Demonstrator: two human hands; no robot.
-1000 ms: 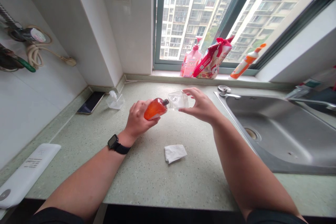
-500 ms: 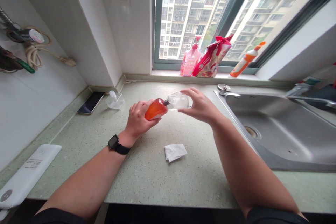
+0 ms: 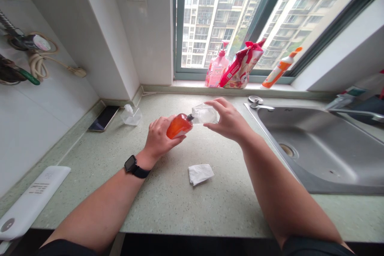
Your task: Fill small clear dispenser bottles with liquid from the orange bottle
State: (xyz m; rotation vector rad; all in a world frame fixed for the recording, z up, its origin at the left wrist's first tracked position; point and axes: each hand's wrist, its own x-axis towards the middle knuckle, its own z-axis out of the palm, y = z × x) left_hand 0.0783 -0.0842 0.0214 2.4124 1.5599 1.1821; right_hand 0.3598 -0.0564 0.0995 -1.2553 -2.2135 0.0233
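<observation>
Here's a speckled, pale green countertop (image 3: 168,208) running right under the window (image 3: 210,20), and over the middle of it both hands are busy! The left hand (image 3: 159,138), a black watch (image 3: 131,164) at its wrist, wraps its fingers round an orange bottle (image 3: 180,127), tilted so its dark threaded neck points up and right. The right hand (image 3: 229,118) pinches a clear container (image 3: 204,114) between thumb and fingers, and its near end meets that neck; whether the neck sits inside or just against it, I can't tell.

Below them, a folded white tissue (image 3: 201,174) lies on the counter. Over to the left, a clear bottle with a white top (image 3: 132,117) stands just beside a dark-screened phone (image 3: 103,119), and a long white device (image 3: 34,200) lies near the front edge. Across to the right it's a steel sink (image 3: 354,164), with a small tap at its back left corner. Up on the sill, a pink pump bottle (image 3: 216,71), a red-and-white bag (image 3: 243,68) and an orange-and-white squeeze bottle (image 3: 278,73) line up, apartment blocks rising behind the glass.
</observation>
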